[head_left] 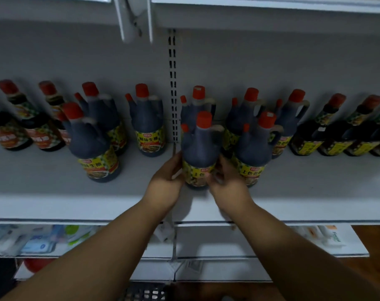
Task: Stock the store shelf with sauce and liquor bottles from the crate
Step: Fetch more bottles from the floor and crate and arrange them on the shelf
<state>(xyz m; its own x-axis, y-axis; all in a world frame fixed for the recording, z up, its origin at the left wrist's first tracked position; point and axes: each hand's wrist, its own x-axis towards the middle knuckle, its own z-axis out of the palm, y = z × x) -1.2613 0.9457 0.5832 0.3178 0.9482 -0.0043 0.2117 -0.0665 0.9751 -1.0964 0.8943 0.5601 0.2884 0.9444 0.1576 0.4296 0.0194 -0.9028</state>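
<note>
A dark sauce jug (198, 146) with a red cap and yellow label stands upright near the front of the white shelf (54, 192). My left hand (166, 183) grips its lower left side and my right hand (226, 181) its lower right side. A similar jug (255, 148) stands just right of it, touching my right hand. More red-capped jugs (146, 124) line the back, and another (91, 146) stands forward at the left. The dark crate (145, 293) shows at the bottom edge.
Slim sauce bottles fill the shelf's far left (13, 124) and far right (336, 129). A slotted upright (172, 83) splits the back wall. Another shelf (249, 9) hangs overhead. Lower shelves hold packaged goods (39, 240).
</note>
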